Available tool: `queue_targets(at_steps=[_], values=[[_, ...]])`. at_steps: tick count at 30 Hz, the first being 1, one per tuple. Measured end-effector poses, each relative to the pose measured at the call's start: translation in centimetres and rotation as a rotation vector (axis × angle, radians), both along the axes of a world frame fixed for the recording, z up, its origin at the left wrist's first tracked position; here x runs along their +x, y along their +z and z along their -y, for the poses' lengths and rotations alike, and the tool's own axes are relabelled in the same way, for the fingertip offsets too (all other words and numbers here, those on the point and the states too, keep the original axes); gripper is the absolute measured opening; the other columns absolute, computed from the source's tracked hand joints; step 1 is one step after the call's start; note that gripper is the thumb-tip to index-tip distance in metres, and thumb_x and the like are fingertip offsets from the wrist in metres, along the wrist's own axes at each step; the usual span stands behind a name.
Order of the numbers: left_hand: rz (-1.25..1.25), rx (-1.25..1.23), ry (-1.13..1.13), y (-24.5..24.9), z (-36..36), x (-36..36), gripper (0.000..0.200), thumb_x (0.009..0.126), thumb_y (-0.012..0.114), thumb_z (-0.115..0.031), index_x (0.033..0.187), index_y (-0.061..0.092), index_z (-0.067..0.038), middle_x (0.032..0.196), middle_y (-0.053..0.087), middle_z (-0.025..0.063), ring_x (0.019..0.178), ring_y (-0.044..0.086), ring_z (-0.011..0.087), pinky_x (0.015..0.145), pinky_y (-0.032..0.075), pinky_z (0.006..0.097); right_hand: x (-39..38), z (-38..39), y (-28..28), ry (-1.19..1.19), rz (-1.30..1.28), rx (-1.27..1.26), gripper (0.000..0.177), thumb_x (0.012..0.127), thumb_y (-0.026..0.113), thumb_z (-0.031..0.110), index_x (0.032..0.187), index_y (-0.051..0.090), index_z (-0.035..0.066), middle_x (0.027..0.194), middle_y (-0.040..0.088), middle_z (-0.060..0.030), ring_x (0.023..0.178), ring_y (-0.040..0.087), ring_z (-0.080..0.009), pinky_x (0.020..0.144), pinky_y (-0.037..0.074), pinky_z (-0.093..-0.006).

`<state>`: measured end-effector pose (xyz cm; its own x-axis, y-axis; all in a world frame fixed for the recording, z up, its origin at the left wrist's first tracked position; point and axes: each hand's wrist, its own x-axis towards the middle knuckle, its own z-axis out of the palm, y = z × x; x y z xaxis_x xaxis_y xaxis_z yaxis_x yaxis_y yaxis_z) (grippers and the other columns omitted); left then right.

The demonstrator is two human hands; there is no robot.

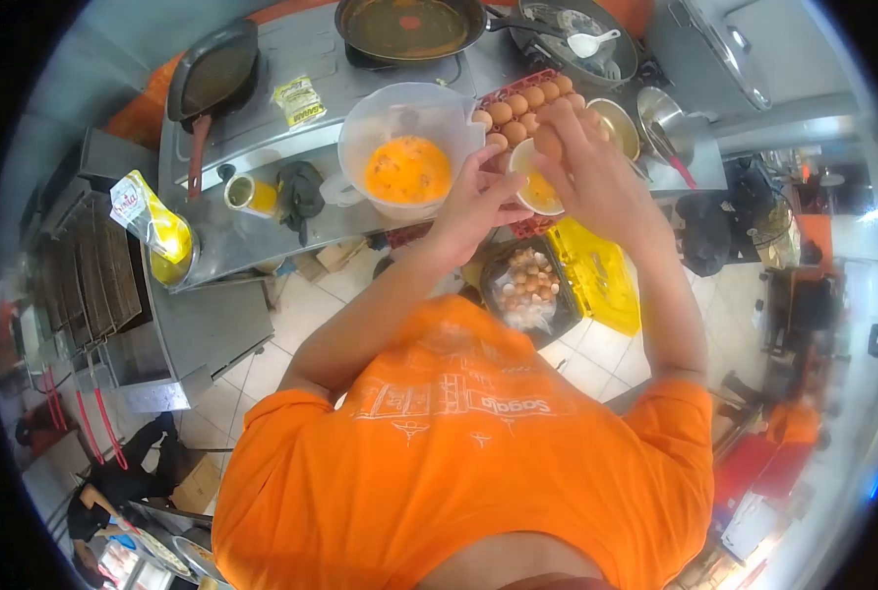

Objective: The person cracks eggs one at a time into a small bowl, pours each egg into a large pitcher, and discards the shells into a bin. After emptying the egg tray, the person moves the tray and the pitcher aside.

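My left hand (pixel 473 205) grips the left side of a small white bowl (pixel 520 157), its thumb and fingers at the rim. Raw egg (pixel 539 191) lies inside the bowl. In my right hand (pixel 594 175) is a brown egg (pixel 548 145), held by the fingertips right over the bowl's far rim. To the left of the bowl stands a large clear pitcher (pixel 411 106) with orange-yellow raw eggs (pixel 406 169) in the bottom. Behind my hands, brown eggs (pixel 517 104) fill a red egg tray (pixel 485 101).
Below the counter's edge is a bin with eggshells (pixel 529 278) and a yellow lid (pixel 596 275). Frying pans (pixel 409 28) and a packet (pixel 299 101) sit at the back. A jar (pixel 252 196) stands left of the pitcher; metal bowls (pixel 663 113) are at right.
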<state>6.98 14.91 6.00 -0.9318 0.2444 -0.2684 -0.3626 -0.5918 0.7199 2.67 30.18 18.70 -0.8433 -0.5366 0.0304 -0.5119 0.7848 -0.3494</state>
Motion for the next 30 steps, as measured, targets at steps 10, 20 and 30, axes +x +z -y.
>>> queue_targets(at_steps=[10, 20, 30], values=[[-0.019, 0.087, 0.202, 1.4, 3.6, -0.5, 0.057, 0.099, 0.061, -0.018, 0.146, 0.031, -0.006, 0.135, 0.049, 0.0120, 0.122, 0.056, 0.0249, 0.100, 0.054, 0.0472, 3.9, -13.6, -11.2, -0.310, 0.539, -0.159, 0.045, 0.095, 0.062, 0.019, 0.135, 0.046, 0.007, 0.122, 0.061, -0.0238, 0.116, 0.059, -0.0395, 0.097, 0.047, -0.0409], [-0.076, -0.418, 0.597, -0.5, 11.5, -0.7, 0.072, 0.089, 0.072, -0.009, 0.147, 0.030, -0.005, 0.116, 0.048, 0.0106, 0.109, 0.058, 0.0219, 0.094, 0.058, 0.0372, -2.4, -5.1, -16.3, -0.267, 0.085, -0.275, 0.037, 0.087, 0.071, 0.024, 0.118, 0.061, 0.007, 0.113, 0.063, -0.0206, 0.094, 0.068, -0.0365, 0.078, 0.057, -0.0436], [-0.352, -0.844, 0.678, 0.0, 11.8, 0.2, 0.086, 0.078, 0.078, 0.000, 0.150, 0.031, -0.007, 0.117, 0.049, 0.0098, 0.115, 0.057, 0.0227, 0.098, 0.054, 0.0359, -4.6, -1.2, -20.0, -0.289, -0.158, -0.234, 0.031, 0.078, 0.069, 0.009, 0.106, 0.056, 0.006, 0.100, 0.059, -0.0167, 0.086, 0.067, -0.0324, 0.070, 0.055, -0.0434]])
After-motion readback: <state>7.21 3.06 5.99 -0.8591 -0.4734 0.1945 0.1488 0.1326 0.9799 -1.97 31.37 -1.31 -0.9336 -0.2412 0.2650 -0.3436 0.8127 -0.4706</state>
